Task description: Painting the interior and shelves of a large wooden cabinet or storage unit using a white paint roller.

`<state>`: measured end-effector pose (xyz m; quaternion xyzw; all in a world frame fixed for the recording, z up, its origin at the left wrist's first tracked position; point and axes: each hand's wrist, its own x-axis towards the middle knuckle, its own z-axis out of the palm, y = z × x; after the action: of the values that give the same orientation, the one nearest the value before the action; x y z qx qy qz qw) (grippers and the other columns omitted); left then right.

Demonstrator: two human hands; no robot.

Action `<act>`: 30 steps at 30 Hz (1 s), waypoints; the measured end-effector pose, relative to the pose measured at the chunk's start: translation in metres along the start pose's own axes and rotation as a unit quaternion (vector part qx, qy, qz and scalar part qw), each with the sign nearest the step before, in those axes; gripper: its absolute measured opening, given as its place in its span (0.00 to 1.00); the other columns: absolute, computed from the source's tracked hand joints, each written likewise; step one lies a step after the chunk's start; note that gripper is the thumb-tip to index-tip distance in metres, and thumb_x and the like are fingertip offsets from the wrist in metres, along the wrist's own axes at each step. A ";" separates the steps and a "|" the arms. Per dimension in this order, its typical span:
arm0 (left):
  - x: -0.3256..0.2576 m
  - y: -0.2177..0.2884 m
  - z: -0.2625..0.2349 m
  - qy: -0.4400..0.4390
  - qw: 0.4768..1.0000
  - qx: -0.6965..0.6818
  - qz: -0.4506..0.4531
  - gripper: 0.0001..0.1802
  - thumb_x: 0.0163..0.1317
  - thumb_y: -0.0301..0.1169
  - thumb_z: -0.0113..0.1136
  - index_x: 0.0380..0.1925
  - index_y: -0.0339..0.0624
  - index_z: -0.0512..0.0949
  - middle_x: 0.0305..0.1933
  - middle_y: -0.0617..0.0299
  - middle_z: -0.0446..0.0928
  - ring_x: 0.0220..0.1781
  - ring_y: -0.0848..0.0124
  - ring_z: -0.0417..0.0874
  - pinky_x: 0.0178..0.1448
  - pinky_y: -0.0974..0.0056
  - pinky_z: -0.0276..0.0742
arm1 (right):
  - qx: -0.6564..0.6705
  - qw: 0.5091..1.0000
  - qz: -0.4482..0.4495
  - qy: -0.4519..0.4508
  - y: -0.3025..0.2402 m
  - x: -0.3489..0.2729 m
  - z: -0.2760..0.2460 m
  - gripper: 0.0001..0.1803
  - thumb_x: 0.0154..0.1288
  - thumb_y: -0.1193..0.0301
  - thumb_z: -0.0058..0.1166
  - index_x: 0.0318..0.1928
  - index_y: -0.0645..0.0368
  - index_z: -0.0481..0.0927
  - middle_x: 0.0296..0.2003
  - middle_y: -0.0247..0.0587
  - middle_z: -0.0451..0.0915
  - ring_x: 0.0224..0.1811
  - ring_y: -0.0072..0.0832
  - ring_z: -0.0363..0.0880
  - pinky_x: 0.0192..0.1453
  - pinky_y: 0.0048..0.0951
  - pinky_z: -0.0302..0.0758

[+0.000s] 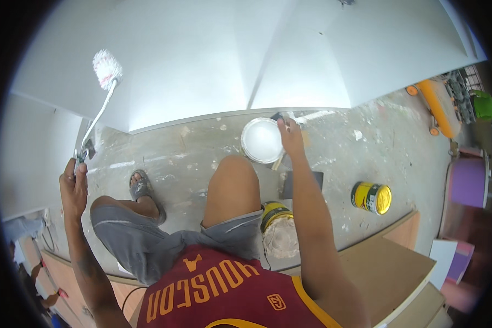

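My left hand point(74, 188) is closed round the handle of a small paint roller point(106, 68). Its bent wire frame rises to a fluffy white sleeve, held up in front of the white panel point(175, 54). My right hand point(292, 136) reaches down to the right side of a round bucket of white paint point(261, 141), its fingers curled at the rim. A small dark object point(277, 116) shows beside those fingertips; what it is I cannot make out. The bucket stands on the floor between my right knee and the panel's lower edge.
The paint-spattered concrete floor point(191, 142) carries a yellow and black paint can point(371, 198) on the right. Near my right thigh are another yellow can point(276, 212) and a dark flat sheet point(302, 185). Brown boards point(385, 270) lie behind; orange wheeled equipment point(440, 106) stands far right.
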<state>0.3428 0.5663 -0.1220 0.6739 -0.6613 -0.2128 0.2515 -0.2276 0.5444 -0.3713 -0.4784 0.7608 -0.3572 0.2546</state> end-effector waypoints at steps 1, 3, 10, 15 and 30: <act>-0.016 -0.011 -0.015 0.018 1.000 0.003 -0.014 0.24 0.77 0.50 0.51 0.32 0.39 0.72 0.15 0.74 0.58 0.16 0.84 0.58 0.20 0.71 0.55 | 0.013 1.000 -0.009 -0.016 -0.006 0.015 0.015 0.39 0.73 0.43 0.51 0.63 0.69 0.74 0.57 0.64 0.78 0.62 0.51 0.75 0.68 0.43 0.69; -0.049 -0.019 -0.038 0.053 0.998 0.017 -0.042 0.24 0.78 0.50 0.50 0.32 0.39 0.72 0.15 0.74 0.58 0.16 0.85 0.58 0.19 0.71 0.54 | 0.104 0.971 0.120 -0.180 -0.016 0.042 0.040 0.47 0.73 0.34 0.38 0.65 0.69 0.74 0.63 0.62 0.76 0.68 0.47 0.72 0.73 0.42 0.63; -0.131 -0.029 -0.049 0.161 0.978 -0.086 -0.098 0.22 0.80 0.46 0.46 0.32 0.42 0.71 0.16 0.74 0.59 0.14 0.85 0.56 0.18 0.73 0.53 | 0.280 0.869 0.262 -0.314 0.092 0.069 0.025 0.53 0.70 0.27 0.27 0.73 0.61 0.66 0.71 0.48 0.69 0.73 0.43 0.67 0.75 0.47 0.63; -0.154 -0.030 -0.061 0.192 0.964 -0.125 -0.134 0.23 0.81 0.47 0.44 0.29 0.44 0.69 0.16 0.72 0.61 0.14 0.84 0.59 0.18 0.73 0.54 | 0.452 0.744 0.391 -0.301 0.049 0.008 0.017 0.52 0.69 0.25 0.26 0.74 0.54 0.65 0.72 0.46 0.68 0.72 0.45 0.67 0.75 0.55 0.63; -0.089 -0.056 -0.009 0.117 0.961 -0.145 -0.203 0.17 0.78 0.40 0.52 0.34 0.38 0.76 0.17 0.73 0.65 0.18 0.84 0.63 0.20 0.70 0.58 | 0.502 0.731 0.351 -0.300 0.011 -0.002 0.119 0.51 0.68 0.25 0.23 0.75 0.49 0.64 0.73 0.44 0.67 0.73 0.48 0.66 0.76 0.56 0.62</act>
<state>0.3893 0.6559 -0.1537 0.7707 -0.4383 -0.2730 0.3734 -0.1460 0.5133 -0.4536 -0.0618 0.4688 -0.4099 0.7800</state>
